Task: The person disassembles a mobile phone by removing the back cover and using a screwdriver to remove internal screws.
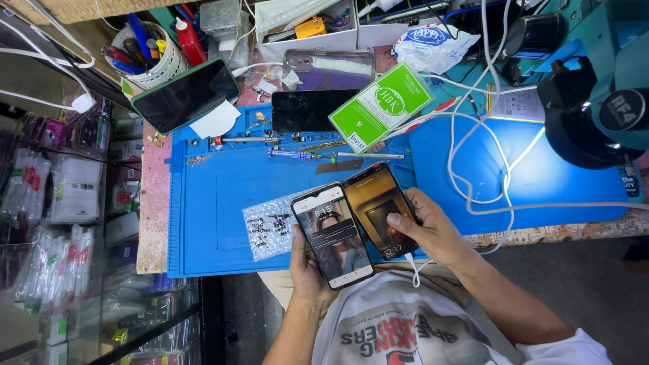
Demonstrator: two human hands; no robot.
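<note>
My left hand (pixel 305 270) grips a black smartphone (pixel 332 234) whose lit screen shows a photo. Beside it, my right hand (pixel 433 233) grips a second black smartphone (pixel 378 209) with a dim amber screen, thumb resting on the glass. A white cable (pixel 414 269) hangs from the bottom end of this second phone. Both phones are side by side, touching, above the near edge of the blue work mat (pixel 209 203).
A bubble-wrap piece (pixel 267 230) lies on the mat beside the phones. Screwdrivers (pixel 291 154), a dark phone (pixel 312 110), a green packet (pixel 380 107), a propped phone (pixel 184 94), a tool cup (pixel 145 51), white cables (pixel 473 169) and a microscope (pixel 595 115) crowd the bench.
</note>
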